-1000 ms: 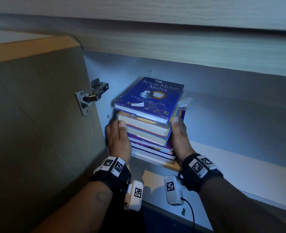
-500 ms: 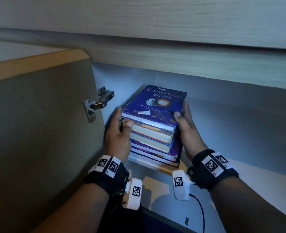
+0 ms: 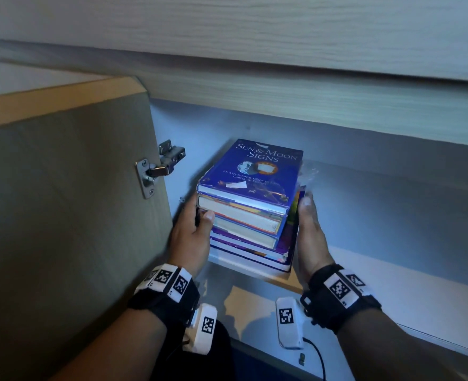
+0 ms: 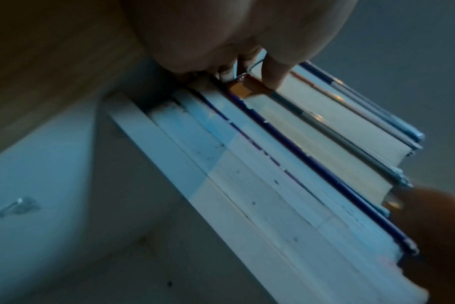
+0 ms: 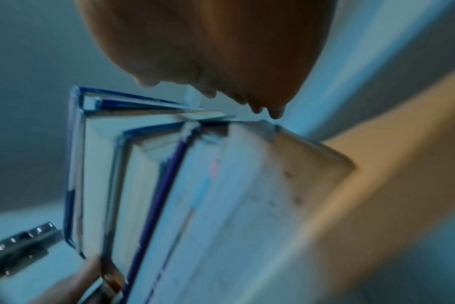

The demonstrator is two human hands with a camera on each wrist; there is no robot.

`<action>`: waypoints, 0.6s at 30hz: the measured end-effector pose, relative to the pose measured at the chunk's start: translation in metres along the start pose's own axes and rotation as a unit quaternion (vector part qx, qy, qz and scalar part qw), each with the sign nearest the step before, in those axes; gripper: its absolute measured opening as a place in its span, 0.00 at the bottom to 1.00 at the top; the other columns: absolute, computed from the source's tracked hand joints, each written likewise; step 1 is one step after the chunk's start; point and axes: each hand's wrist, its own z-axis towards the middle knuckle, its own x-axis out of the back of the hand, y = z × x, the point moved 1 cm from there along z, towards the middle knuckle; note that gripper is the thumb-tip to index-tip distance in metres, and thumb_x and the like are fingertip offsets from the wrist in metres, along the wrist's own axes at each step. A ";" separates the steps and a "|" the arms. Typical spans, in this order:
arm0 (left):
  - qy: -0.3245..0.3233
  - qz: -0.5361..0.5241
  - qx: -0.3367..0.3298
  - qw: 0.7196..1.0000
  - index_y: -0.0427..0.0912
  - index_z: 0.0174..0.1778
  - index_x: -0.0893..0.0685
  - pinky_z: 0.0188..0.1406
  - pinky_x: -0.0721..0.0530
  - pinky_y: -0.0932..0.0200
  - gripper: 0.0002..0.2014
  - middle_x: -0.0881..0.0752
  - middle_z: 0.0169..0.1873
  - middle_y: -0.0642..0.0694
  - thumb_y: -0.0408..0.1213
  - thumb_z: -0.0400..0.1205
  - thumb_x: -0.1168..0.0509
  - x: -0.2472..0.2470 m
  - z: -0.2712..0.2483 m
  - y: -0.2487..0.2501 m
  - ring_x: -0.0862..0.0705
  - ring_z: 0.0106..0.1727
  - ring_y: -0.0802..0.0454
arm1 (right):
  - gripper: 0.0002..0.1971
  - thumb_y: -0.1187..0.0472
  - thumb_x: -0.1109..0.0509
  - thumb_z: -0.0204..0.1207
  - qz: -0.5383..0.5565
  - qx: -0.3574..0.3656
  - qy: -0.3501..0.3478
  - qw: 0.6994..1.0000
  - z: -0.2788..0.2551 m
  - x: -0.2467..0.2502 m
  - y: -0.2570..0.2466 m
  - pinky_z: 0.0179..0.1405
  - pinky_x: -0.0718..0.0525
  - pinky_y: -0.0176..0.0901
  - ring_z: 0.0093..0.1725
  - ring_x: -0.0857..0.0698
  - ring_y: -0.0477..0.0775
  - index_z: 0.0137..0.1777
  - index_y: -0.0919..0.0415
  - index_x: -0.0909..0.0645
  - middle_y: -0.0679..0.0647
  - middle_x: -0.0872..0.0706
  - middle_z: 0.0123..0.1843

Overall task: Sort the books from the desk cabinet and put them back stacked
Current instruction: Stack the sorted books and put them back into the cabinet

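Observation:
A stack of several books [image 3: 249, 224] lies flat inside the desk cabinet, topped by a blue book titled "Sun & Moon Signs" [image 3: 255, 171]. My left hand [image 3: 191, 232] grips the stack's left side, its thumb on the page edges of a middle book and its fingers hidden behind. My right hand [image 3: 310, 237] presses flat against the right side. The left wrist view shows the page edges of the stack [image 4: 273, 174] under my left hand [image 4: 234, 41]. In the blurred right wrist view the stack [image 5: 221, 195] sits below my right hand [image 5: 208, 41].
The cabinet door [image 3: 62, 215] stands open on the left, with its metal hinge [image 3: 161, 169] close to my left hand. The desk front [image 3: 282, 92] overhangs the opening. The white cabinet floor [image 3: 392, 284] stretches bare to the right of the stack.
My right hand has slid back down from the top book's corner to lie along the stack's right side. My left thumb has shifted on the front edges. The books sit more squarely.

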 end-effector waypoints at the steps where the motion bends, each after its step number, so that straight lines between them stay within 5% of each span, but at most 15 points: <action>1: -0.010 -0.007 0.007 1.000 0.66 0.73 0.26 0.68 0.18 0.39 0.24 0.16 0.64 0.52 0.41 0.82 0.42 -0.001 -0.001 -0.004 0.16 0.64 0.51 | 0.38 0.16 0.44 0.74 -0.013 -0.006 0.005 1.000 0.003 0.003 0.016 0.86 0.36 0.73 0.88 0.31 0.54 0.82 0.26 0.34 0.44 0.29 0.88; 5: 0.019 0.019 0.056 0.998 0.58 0.76 0.26 0.73 0.25 0.50 0.24 0.25 0.72 0.48 0.46 0.81 0.40 -0.007 -0.012 -0.013 0.23 0.65 0.55 | 0.35 0.17 0.47 0.76 -0.037 0.025 0.023 0.999 -0.006 -0.011 0.024 0.85 0.35 0.72 0.87 0.31 0.57 0.76 0.32 0.26 0.47 0.23 0.83; 9: 0.046 0.041 0.066 0.996 0.55 0.83 0.36 0.77 0.27 0.50 0.31 0.34 0.78 0.49 0.38 0.84 0.37 -0.015 -0.015 -0.015 0.28 0.76 0.48 | 0.33 0.17 0.46 0.74 -0.023 0.040 0.022 0.999 -0.004 -0.014 0.022 0.80 0.27 0.72 0.81 0.23 0.60 0.66 0.38 0.21 0.53 0.18 0.74; 12: 0.051 0.053 0.080 0.994 0.49 0.87 0.41 0.74 0.32 0.65 0.33 0.42 0.83 0.52 0.35 0.85 0.37 -0.015 -0.022 -0.014 0.34 0.80 0.57 | 0.32 0.18 0.43 0.74 -0.020 0.058 0.020 0.998 0.000 -0.015 0.028 0.81 0.28 0.71 0.84 0.26 0.59 0.65 0.39 0.20 0.56 0.22 0.77; 16: 0.059 0.039 0.081 0.994 0.47 0.87 0.43 0.81 0.30 0.49 0.35 0.44 0.85 0.53 0.36 0.85 0.36 -0.011 -0.028 -0.015 0.35 0.83 0.51 | 0.38 0.14 0.41 0.68 -0.028 0.033 0.022 0.999 0.013 -0.021 0.035 0.86 0.34 0.71 0.90 0.37 0.55 0.73 0.32 0.24 0.54 0.33 0.88; 18: 0.064 0.041 0.083 0.994 0.47 0.87 0.44 0.81 0.30 0.52 0.36 0.45 0.85 0.53 0.36 0.85 0.35 -0.011 -0.027 -0.012 0.36 0.83 0.51 | 0.38 0.14 0.39 0.67 -0.029 0.026 0.016 0.999 0.020 -0.021 0.038 0.86 0.34 0.71 0.90 0.36 0.55 0.73 0.30 0.24 0.52 0.32 0.88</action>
